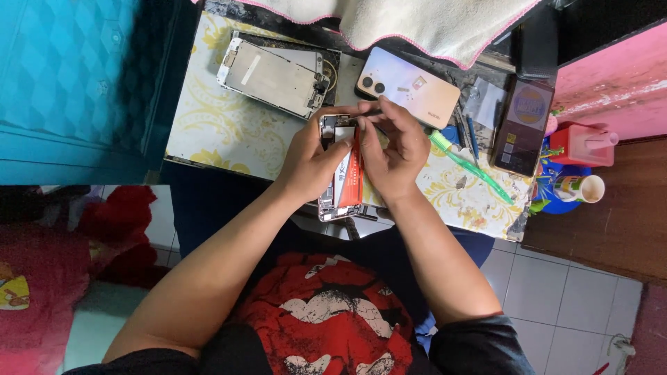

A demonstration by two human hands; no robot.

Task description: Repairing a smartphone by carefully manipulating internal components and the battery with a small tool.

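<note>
**Opened phone held over the table**

At centre frame, our left hand (313, 163) and right hand (392, 156) grip an opened phone (340, 177) with its red battery. Beyond lie a green toothbrush (469, 167), a detached screen (272, 75) and a pale phone (406, 87) on the table (208, 125).

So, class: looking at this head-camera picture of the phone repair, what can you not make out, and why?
- Head view: the middle of the opened phone is hidden by the left hand and right hand.
- Whatever the fingertips pinch is too small to tell.
- The dark phone has a screen too blurred to read.
- The towel is cut off by the top edge.
</note>
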